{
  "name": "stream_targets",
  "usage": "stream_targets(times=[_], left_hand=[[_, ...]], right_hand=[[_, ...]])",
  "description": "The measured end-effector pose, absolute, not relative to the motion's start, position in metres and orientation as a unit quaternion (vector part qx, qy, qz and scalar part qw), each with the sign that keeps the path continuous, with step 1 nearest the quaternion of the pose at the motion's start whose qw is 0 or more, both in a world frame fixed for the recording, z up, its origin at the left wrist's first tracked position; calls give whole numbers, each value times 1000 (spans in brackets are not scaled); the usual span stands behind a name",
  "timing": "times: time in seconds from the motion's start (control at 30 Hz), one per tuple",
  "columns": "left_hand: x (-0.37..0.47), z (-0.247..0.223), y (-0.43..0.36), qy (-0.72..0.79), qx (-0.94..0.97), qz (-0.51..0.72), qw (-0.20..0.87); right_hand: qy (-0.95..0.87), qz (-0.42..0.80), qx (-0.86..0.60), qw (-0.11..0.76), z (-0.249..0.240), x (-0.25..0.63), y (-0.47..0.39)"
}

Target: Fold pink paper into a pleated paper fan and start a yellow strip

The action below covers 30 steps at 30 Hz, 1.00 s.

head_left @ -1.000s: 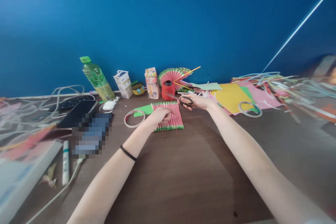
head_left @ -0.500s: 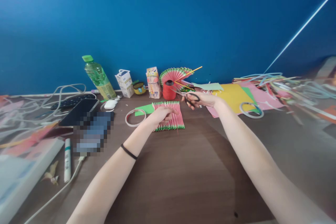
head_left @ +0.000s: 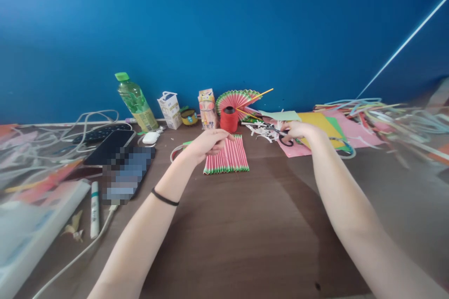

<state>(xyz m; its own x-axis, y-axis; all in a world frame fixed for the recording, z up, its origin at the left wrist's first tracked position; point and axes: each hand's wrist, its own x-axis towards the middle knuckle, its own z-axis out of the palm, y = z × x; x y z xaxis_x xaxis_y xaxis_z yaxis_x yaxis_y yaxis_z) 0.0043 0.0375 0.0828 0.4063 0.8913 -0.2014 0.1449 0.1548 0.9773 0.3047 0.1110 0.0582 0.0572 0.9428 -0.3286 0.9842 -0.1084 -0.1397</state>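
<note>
My left hand [head_left: 212,144] hovers over the upper left part of a pink pleated paper [head_left: 228,156] with green edges. Its fingers are drawn together, and whatever may be between them is hidden. Just behind it stands a red thread spool [head_left: 228,120]. Further right, my right hand [head_left: 296,131] has its fingers on the black handles of scissors [head_left: 285,140]. The blades point left over white paper scraps [head_left: 263,131]. Behind the spool, a pink and green pleated fan [head_left: 233,99] leans near the wall with a yellow stick [head_left: 263,94].
A green bottle [head_left: 136,105], a white carton [head_left: 170,111] and a patterned box [head_left: 207,108] line the blue wall. On the left lie a phone [head_left: 129,175], a marker [head_left: 94,210] and cables [head_left: 96,124]. Coloured paper sheets [head_left: 314,121] and a tape roll [head_left: 349,152] are on the right.
My right hand has moved right with the scissors and lowered them at the scraps, uncovering these. My left hand has shifted slightly up and left, showing more of the pleated paper.
</note>
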Motion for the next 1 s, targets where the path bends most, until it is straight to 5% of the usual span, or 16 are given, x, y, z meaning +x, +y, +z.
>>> stream_targets(times=[0.2,0.33,0.43,0.67,1.0], left_hand=[[-1,94,37,441,583,309,608],[-1,95,37,433,600,290,607],[-1,97,34,422,621,268,604],[-1,96,33,425,631,273,589],[-20,107,38,469,652,228,550]], right_hand=[[656,-115,745,48,71,278,102],[759,-189,582,-223,88,242,83],[790,-317,421,-313,100,211,62],[789,-459,316,-258,96,180,46],[804,-296,410,-311,100,196,55]])
